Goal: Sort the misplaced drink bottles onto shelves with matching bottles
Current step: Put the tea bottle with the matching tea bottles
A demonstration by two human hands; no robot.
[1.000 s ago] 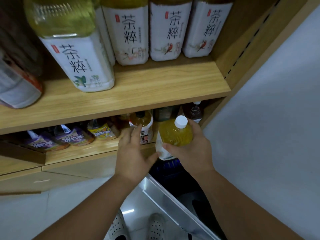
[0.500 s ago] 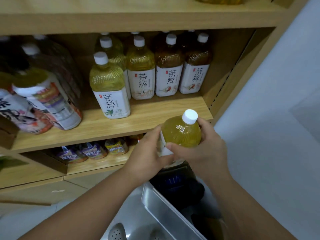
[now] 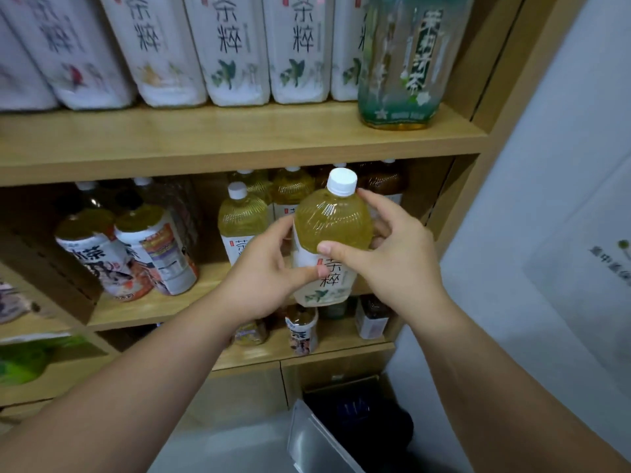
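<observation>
While aloft, bottle in right hand

A pale grey wall fills the right side, and a translucent sheet lies flat against it, with small green print near its right edge that is too blurred to read. Low down, a pale glossy floor carries a silvery slanted panel. A dark bulky object with faint blue marks sits just beside that panel on its right, though whether the two touch cannot be told. Above them stand two plain wooden panels side by side, split by a thin vertical seam.
</observation>
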